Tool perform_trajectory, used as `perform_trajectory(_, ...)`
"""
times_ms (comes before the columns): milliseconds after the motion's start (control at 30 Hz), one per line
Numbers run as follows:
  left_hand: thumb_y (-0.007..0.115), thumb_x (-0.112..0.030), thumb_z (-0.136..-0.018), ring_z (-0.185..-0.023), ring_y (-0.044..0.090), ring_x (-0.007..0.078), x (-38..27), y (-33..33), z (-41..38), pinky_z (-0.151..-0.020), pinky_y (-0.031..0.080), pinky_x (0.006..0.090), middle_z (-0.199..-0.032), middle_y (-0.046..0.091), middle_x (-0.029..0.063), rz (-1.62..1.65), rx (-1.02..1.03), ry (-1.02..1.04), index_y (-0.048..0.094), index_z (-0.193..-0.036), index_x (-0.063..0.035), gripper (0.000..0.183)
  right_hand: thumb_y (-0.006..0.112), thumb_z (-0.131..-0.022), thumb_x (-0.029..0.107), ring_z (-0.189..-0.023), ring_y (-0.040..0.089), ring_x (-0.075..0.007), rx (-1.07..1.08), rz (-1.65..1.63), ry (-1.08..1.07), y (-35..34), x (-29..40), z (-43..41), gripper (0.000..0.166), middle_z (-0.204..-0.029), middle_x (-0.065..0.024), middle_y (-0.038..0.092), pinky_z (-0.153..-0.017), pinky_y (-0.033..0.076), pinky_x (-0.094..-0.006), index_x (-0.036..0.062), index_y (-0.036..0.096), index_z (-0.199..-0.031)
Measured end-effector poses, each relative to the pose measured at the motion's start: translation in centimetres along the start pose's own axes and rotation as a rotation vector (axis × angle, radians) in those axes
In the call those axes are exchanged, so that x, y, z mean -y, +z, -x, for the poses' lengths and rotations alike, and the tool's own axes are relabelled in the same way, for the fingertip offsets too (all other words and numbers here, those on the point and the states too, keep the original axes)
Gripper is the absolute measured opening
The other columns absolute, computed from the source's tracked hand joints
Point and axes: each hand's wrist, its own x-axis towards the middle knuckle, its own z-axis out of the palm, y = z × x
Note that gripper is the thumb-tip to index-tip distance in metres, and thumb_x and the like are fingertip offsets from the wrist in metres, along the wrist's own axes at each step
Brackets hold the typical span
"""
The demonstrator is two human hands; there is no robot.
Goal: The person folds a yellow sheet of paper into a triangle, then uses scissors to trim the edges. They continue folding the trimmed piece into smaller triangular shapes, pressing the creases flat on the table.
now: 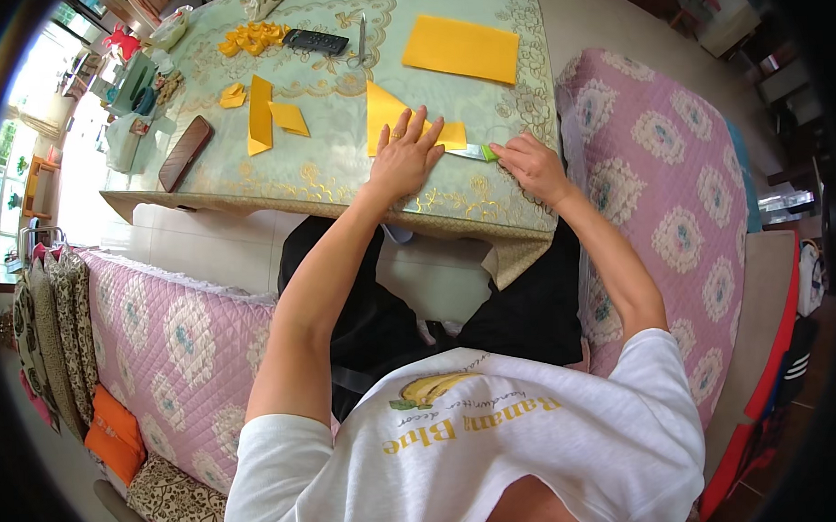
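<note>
My left hand point(405, 158) lies flat with its fingers apart on a folded yellow paper point(387, 118), pressing it to the table. My right hand point(531, 166) grips the green handle of a knife point(471, 151), whose blade reaches left to the paper's lower edge, partly under it. Beyond my hands lies a large yellow paper sheet point(460, 49). Left of my left hand are a folded yellow paper strip point(260, 118), a smaller folded piece point(289, 118) and a little folded paper point(233, 95).
Farther back are a pile of folded yellow paper pieces point(250, 38), a black remote control point(316, 41) and scissors point(361, 45). A dark red case point(186, 153) lies at the left of the cloth-covered table point(332, 174). A quilted pink seat point(653, 163) flanks the table's right side.
</note>
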Motion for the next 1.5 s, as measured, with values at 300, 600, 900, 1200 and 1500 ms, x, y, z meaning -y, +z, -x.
perform_trajectory(300,0.039,-0.042,-0.094,-0.137,0.02,0.0328,0.2,0.2,0.0,-0.107,0.018,0.0559,-0.148,0.025,0.0095,0.028,0.0,-0.003,0.034,-0.14,-0.0218,0.051,0.063,-0.078,0.012,-0.077,0.051,-0.0183,-0.015,0.035,0.006,0.8,1.6,-0.6,0.027,-0.076,-0.0005,0.052,-0.063,0.047,-0.0303,0.0109,0.066,-0.105)
perform_trajectory(600,0.042,-0.04,-0.093,-0.137,0.018,0.0368,-2.0,0.5,-0.2,-0.104,0.015,0.0633,-0.148,0.021,0.0189,0.136,0.011,-0.119,0.034,-0.14,-0.0142,0.054,0.063,-0.078,0.013,-0.079,0.052,-0.0179,-0.05,0.032,0.029,1.5,1.8,-1.6,0.026,-0.079,-0.0006,0.053,-0.066,0.047,-0.0297,0.0119,0.067,-0.104)
perform_trajectory(900,0.036,-0.044,-0.095,-0.139,0.017,0.027,5.5,-3.7,1.1,-0.11,0.015,0.0521,-0.15,0.022,0.003,-0.055,0.189,0.196,0.036,-0.138,-0.0364,0.044,0.064,-0.077,0.012,-0.082,0.053,-0.0191,-0.065,0.044,0.022,1.4,2.1,-2.0,0.025,-0.081,-0.0023,0.054,-0.067,0.047,-0.0307,0.011,0.067,-0.101)
perform_trajectory(1200,0.032,-0.046,-0.096,-0.14,0.015,0.0264,5.4,-3.2,1.1,-0.111,0.012,0.0514,-0.152,0.018,0.0019,-0.048,0.177,0.163,0.031,-0.141,-0.0346,0.047,0.064,-0.076,0.011,-0.081,0.053,-0.019,-0.021,0.052,0.011,1.2,2.0,-1.5,0.026,-0.082,-0.0023,0.054,-0.067,0.047,-0.0303,0.0108,0.067,-0.101)
perform_trajectory(1500,0.033,-0.046,-0.096,-0.14,0.015,0.0259,5.3,-3.1,0.9,-0.111,0.012,0.0508,-0.152,0.018,0.001,-0.062,0.181,0.151,0.03,-0.142,-0.0335,0.048,0.063,-0.076,0.01,-0.078,0.052,-0.0186,-0.041,0.037,-0.05,2.2,2.3,-2.5,0.026,-0.08,-0.0007,0.054,-0.066,0.047,-0.0292,0.0095,0.066,-0.102)
